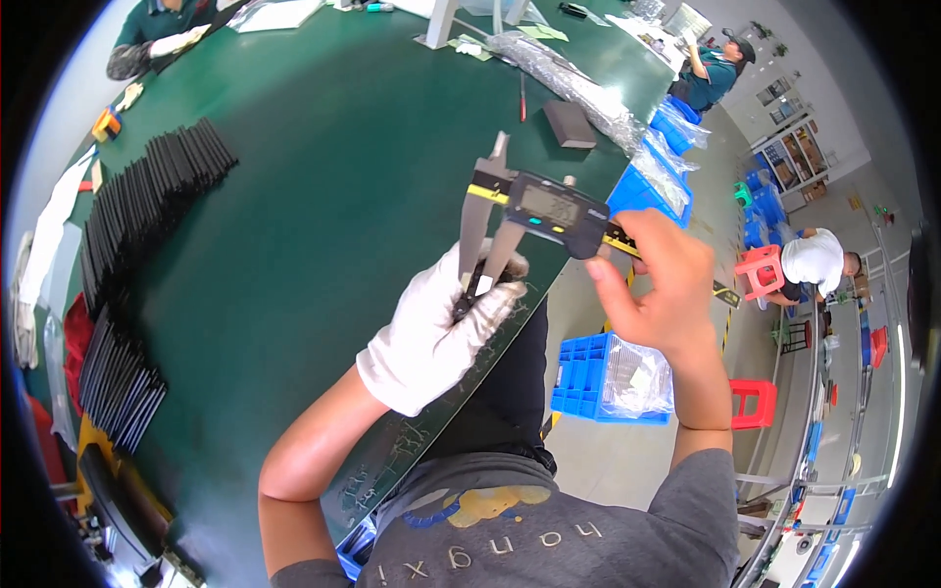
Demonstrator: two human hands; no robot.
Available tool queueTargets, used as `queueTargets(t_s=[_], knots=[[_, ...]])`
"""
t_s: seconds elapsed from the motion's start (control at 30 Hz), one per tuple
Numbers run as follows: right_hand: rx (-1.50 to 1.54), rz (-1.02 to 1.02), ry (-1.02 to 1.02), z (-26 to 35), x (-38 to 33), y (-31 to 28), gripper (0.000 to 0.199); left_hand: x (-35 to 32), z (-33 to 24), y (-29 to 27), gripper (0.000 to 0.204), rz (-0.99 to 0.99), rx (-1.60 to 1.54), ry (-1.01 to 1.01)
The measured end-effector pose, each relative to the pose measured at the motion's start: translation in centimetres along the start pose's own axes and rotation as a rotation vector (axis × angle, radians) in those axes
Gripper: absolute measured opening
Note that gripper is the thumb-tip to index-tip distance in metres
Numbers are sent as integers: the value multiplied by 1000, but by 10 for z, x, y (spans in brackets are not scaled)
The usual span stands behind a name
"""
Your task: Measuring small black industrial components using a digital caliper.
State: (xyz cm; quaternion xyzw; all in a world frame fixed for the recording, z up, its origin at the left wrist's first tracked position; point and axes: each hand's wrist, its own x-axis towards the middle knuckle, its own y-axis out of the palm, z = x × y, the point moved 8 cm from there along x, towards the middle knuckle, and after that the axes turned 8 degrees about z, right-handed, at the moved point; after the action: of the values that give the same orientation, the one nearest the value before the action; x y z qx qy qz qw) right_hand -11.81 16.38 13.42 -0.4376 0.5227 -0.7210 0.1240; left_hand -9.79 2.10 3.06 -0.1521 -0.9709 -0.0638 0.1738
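Note:
My right hand (pixel 665 286), bare, is closed round the beam of a digital caliper (pixel 559 212), with the thumb near its slide. The caliper has a dark body, a small display and steel jaws pointing down toward my left hand. In a white glove, my left hand (pixel 423 331) is closed on a small dark part (pixel 462 308) at the jaw tips. The jaws stand apart on either side of it, as far as shows. Most of the part is hidden by the gloved fingers, so its full shape cannot be made out.
Long rows of black rods (pixel 147 206) lie at the left of the green table (pixel 323 157). A dark box (pixel 569 125) and plastic wrap (pixel 564 73) lie at the far right. Blue crates (pixel 583 377) and a red stool (pixel 752 404) stand right of the table. Other people work nearby.

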Motion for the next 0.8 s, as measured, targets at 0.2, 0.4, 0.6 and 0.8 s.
queueTargets(t_s=[0.2, 0.4, 0.6, 0.8], knots=[[49, 61, 14, 6, 3, 4, 29, 1, 4, 0, 18, 17, -18, -8], [-7, 67, 33, 9, 4, 1, 30, -2, 1, -1, 18, 42, -26, -12], [-33, 17, 2, 6, -1, -5, 32, 0, 1, 7, 19, 78, 34, -10], [-40, 82, -11, 5, 4, 3, 31, 0, 2, 1, 16, 45, 27, -5]])
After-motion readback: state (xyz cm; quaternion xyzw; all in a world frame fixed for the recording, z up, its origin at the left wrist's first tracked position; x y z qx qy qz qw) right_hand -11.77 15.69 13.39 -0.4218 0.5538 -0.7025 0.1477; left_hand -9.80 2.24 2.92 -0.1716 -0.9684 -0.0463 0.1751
